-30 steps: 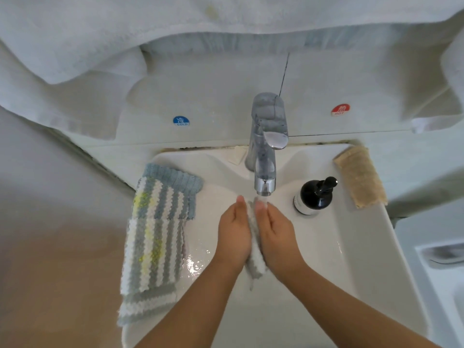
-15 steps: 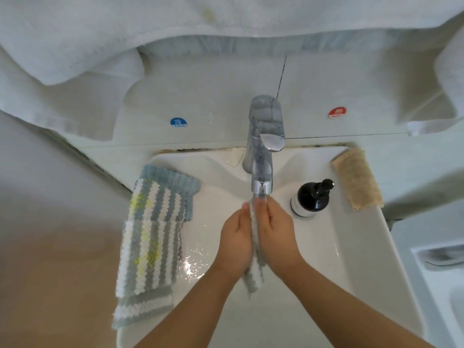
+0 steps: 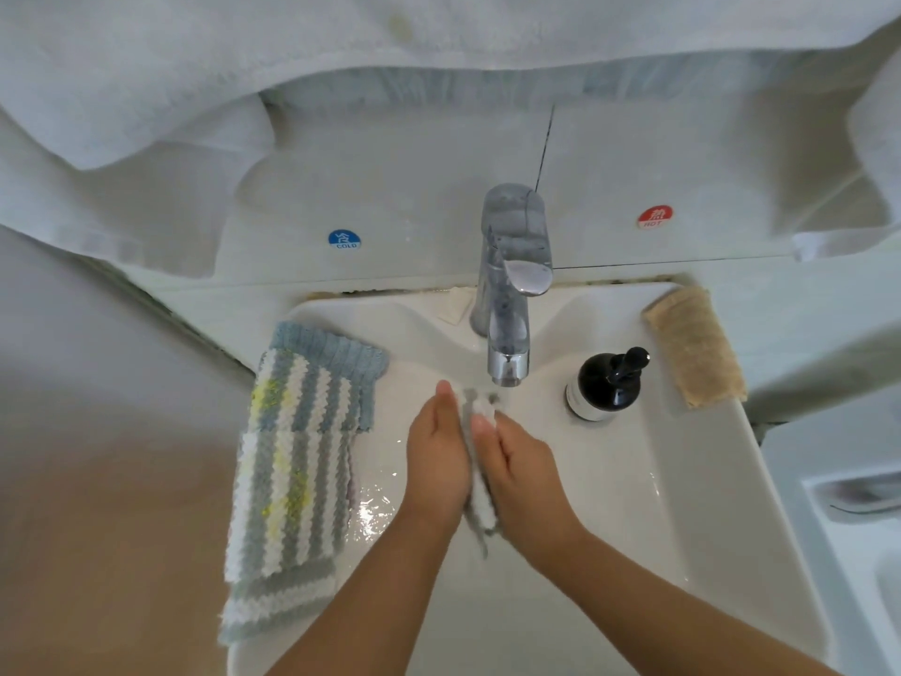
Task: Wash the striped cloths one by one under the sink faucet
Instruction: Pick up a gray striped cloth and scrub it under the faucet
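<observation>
Chrome faucet [image 3: 509, 304] just beyond left hand [image 3: 437, 463] and right hand [image 3: 524, 473], flat-fingered, pressing wet fuzzy striped cloth [image 3: 480, 485]; knobbly striped cloths [image 3: 297, 461] left, glossy black pump bottle [image 3: 607, 385] right.
</observation>
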The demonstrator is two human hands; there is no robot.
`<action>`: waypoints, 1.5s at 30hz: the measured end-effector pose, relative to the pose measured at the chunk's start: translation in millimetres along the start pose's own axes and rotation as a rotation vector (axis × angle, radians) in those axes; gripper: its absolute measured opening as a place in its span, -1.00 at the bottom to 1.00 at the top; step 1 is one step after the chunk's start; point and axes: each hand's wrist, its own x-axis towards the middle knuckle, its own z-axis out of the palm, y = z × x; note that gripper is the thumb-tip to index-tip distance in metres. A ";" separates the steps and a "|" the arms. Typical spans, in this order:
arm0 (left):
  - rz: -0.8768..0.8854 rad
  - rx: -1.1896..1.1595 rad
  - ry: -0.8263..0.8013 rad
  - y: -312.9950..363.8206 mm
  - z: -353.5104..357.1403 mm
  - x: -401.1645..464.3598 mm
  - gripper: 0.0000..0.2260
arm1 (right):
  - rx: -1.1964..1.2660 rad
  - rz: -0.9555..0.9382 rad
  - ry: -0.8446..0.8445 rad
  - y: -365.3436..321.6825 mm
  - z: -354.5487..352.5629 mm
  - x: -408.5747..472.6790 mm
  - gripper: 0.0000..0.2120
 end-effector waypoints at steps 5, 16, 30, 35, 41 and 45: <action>0.012 0.080 -0.120 -4.8 5.6 -16.2 -0.58 | -0.018 0.012 0.165 3.6 -4.6 19.3 -0.64; 0.011 0.109 -0.106 -6.5 8.3 -15.7 -0.55 | -0.030 0.048 0.174 5.1 -8.5 28.2 -0.62; -0.013 0.050 0.005 3.7 2.6 2.8 -0.54 | 0.025 -0.028 -0.011 1.4 -2.6 -4.3 -0.67; 0.013 0.143 -0.059 -3.6 8.7 -13.0 -0.57 | -0.025 0.055 0.150 1.9 -8.7 27.7 -0.64; -0.021 0.052 0.005 6.8 -0.6 2.9 -0.56 | -0.024 -0.051 0.003 1.3 1.8 -4.1 -0.67; 0.046 0.202 -0.053 1.7 8.5 -11.3 -0.56 | -0.008 0.062 0.177 2.1 -8.5 31.0 -0.65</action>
